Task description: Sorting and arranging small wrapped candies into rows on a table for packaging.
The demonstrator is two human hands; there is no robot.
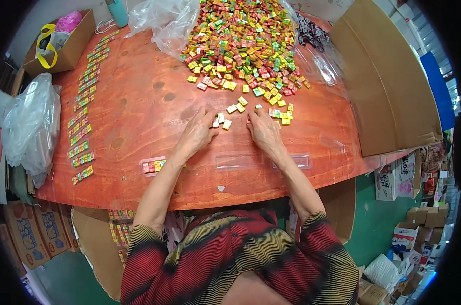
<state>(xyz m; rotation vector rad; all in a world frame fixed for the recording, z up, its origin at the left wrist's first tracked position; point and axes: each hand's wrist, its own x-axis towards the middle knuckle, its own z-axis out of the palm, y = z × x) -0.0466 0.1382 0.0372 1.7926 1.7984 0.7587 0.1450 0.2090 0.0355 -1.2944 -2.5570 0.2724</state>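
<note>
Small candy-sized boxes in yellow, red, green and orange form a large pile (246, 46) at the table's far side. A few loose yellow boxes (227, 124) lie between my hands. My left hand (197, 133) rests at the left of these, thumb and fingers apart and curved around the nearest boxes. My right hand (265, 131) is bent at the fingers, with a small red box (249, 120) showing between thumb and fingertips. Just right of it sit more yellow boxes (285, 115). Below my hands are clear plastic trays (235, 161); a tray of boxes (153, 166) lies by my left forearm.
Filled strips of boxes (83, 119) line the table's left side. Clear plastic bags (33, 119) and a carton (67, 48) stand beyond them. A tall cardboard panel (385, 76) borders the right. An open carton (95, 239) with filled strips sits below the front edge.
</note>
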